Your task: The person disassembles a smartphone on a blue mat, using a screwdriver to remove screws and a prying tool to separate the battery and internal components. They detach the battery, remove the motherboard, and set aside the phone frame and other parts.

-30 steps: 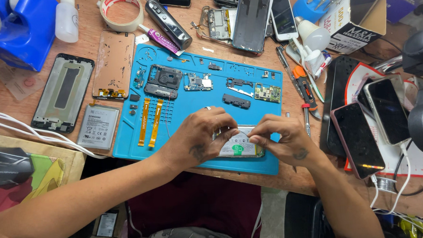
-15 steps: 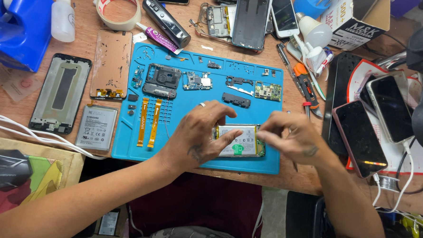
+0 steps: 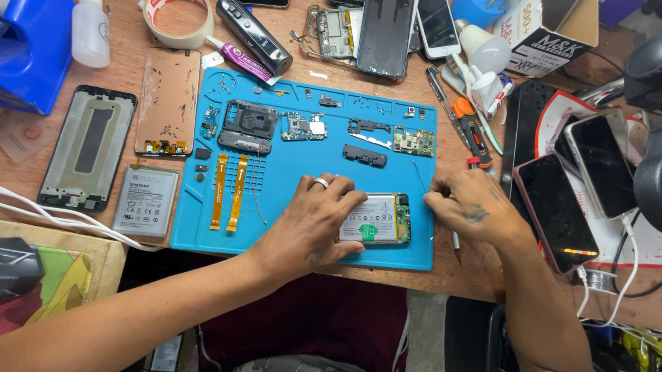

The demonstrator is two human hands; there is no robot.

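My left hand point(image 3: 310, 228) presses flat, fingers spread, on the opened phone body with its white battery point(image 3: 373, 220) lying on the blue silicone repair mat point(image 3: 300, 161); my right hand point(image 3: 470, 211), fingers curled shut, rests just beside it at the mat's edge on the wooden worktop point(image 3: 32, 165).

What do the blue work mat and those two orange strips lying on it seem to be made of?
The blue mat looks like soft matte rubber or silicone: dull, glare-free, with moulded little trays and ridges along its top. The two orange strips look like thin flexible plastic film with printed circuit lines, slightly glossy and lying ribbon-flat. The left hand rests on the mat, touching an opened phone.
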